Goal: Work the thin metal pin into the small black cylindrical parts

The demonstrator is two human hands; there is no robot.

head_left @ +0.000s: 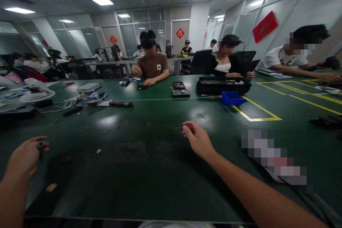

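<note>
At the left edge my left hand [24,158] is closed round a small dark object [41,145] with a round end; the fingers cover most of it, so its kind does not show. Right of centre, above the table, my right hand [198,139] pinches a thin, straight metal rod [177,128] that points left. What lies inside the right fingers is hidden. My two hands are far apart, with the green table top [128,171] between them. Two small pale scraps lie there, one a bit of paper [51,187], the other a yellowish chip [98,150].
Across the table sit co-workers, one in a brown shirt [153,65]. A blue bin [233,98] stands before a black tray [223,87]. Hard drives [181,93], a screwdriver [121,103], tangled cables [73,102] and a white fan grille [37,96] lie about. A blurred-out flat object [275,160] is at right.
</note>
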